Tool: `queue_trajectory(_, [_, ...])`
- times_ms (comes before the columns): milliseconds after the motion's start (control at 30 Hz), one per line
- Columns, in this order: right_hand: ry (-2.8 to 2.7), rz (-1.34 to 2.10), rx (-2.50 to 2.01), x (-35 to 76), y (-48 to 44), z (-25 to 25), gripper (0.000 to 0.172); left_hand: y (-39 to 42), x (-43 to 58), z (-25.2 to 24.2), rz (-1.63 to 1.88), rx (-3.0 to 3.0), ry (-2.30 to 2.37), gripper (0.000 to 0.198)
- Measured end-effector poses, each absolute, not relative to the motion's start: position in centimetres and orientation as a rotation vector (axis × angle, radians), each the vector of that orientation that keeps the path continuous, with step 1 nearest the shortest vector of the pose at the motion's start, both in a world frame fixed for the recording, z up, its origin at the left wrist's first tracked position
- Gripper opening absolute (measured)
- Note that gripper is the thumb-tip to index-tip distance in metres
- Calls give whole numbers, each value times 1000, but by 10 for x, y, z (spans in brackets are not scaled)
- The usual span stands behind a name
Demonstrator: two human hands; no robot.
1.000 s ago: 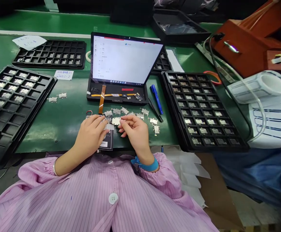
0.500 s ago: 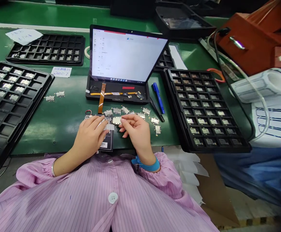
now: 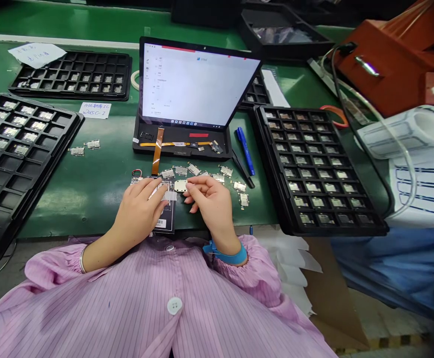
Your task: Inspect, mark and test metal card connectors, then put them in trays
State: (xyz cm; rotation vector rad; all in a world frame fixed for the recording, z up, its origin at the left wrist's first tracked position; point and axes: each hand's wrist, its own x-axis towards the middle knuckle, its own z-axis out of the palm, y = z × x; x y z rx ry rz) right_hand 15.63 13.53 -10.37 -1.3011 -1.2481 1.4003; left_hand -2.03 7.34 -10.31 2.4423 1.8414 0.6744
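My left hand (image 3: 140, 209) lies on a small dark circuit board (image 3: 164, 219) near the green table's front edge, fingers curled and pressing down on it. Close beside it, my right hand (image 3: 209, 199) pinches a small silver metal part (image 3: 180, 186) by its right edge. An orange flex cable (image 3: 156, 155) runs from the board up to a black fixture (image 3: 181, 144) that carries a lit white screen (image 3: 196, 84). Several loose silver parts (image 3: 217, 177) are scattered just beyond my fingers.
A black tray (image 3: 314, 169) full of silver parts stands at the right, another tray (image 3: 11, 159) at the left and a third (image 3: 73, 74) at the back left. A blue pen (image 3: 245, 150) and black tweezers lie right of the fixture. Red box (image 3: 384, 64) and label roll (image 3: 407, 129) far right.
The view has dropped slightly since a second ago. Both hands have stayed in place on the board and the silver part.
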Motion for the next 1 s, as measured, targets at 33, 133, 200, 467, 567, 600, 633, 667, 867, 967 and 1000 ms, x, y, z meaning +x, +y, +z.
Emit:
queue_trajectory(33, [-1251, 1399, -1299, 156, 135, -104, 28, 74, -20, -103, 653, 2460, 1842, 32])
queue_trajectory(133, [-1253, 1393, -1296, 157, 135, -104, 29, 74, -19, -104, 592, 2541, 1816, 40])
queue_trajectory(200, [-1249, 1389, -1297, 157, 134, -104, 30, 75, -19, -104, 581, 2585, 1801, 41])
queue_trajectory(467, [-1259, 1392, -1281, 157, 134, -104, 28, 75, -20, -102, 664, 2518, 1819, 32])
queue_trajectory(567, [-1261, 1399, -1279, 157, 134, -104, 30, 75, -20, -100, 673, 2479, 1818, 31])
queue_trajectory(600, [-1263, 1402, -1278, 157, 134, -105, 30, 75, -20, -100, 681, 2470, 1817, 31])
queue_trajectory(633, [-1265, 1403, -1278, 157, 134, -105, 30, 75, -19, -100, 687, 2463, 1816, 30])
queue_trajectory(667, [-1268, 1405, -1278, 157, 134, -105, 29, 75, -19, -100, 687, 2459, 1814, 30])
queue_trajectory(867, [-1279, 1409, -1271, 158, 135, -107, 29, 75, -20, -102, 649, 2504, 1798, 32])
queue_trajectory(967, [-1282, 1410, -1262, 158, 135, -107, 28, 74, -21, -101, 634, 2522, 1780, 33])
queue_trajectory(1000, [-1285, 1410, -1260, 158, 135, -107, 27, 75, -21, -100, 625, 2513, 1776, 34])
